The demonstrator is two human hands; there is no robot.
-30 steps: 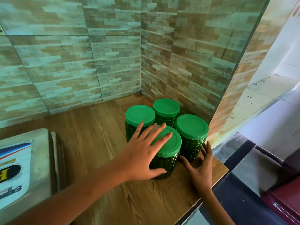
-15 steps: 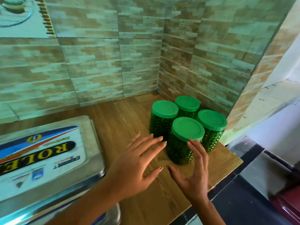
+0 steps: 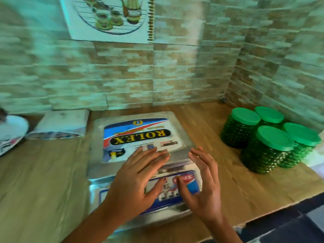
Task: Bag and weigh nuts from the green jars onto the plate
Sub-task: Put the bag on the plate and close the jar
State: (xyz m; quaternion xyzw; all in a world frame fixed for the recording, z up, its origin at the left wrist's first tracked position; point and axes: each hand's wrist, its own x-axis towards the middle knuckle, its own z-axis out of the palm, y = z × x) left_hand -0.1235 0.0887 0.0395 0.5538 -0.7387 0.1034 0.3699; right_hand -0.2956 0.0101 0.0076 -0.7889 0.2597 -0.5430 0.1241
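Note:
Several green jars (image 3: pixel 263 148) with green lids stand clustered at the right end of the wooden counter, in the wall corner. A metal weighing scale (image 3: pixel 140 135) with a "ROLEX" label sits in the middle. My left hand (image 3: pixel 138 179) hovers open over the scale's front, fingers spread. My right hand (image 3: pixel 203 181) is beside it, also open and holding nothing, above the scale's front panel. A white plate (image 3: pixel 12 132) shows partly at the far left edge. The frame is blurred by motion.
A white folded packet (image 3: pixel 61 123), maybe bags, lies left of the scale against the tiled wall. A calendar with a teapot picture (image 3: pixel 112 18) hangs above. The counter (image 3: pixel 43 181) ends at the right, past the jars, where a dark floor lies below.
Both hands have left the jars and moved left over the scale. The view has swung left, so the jars now sit at the right.

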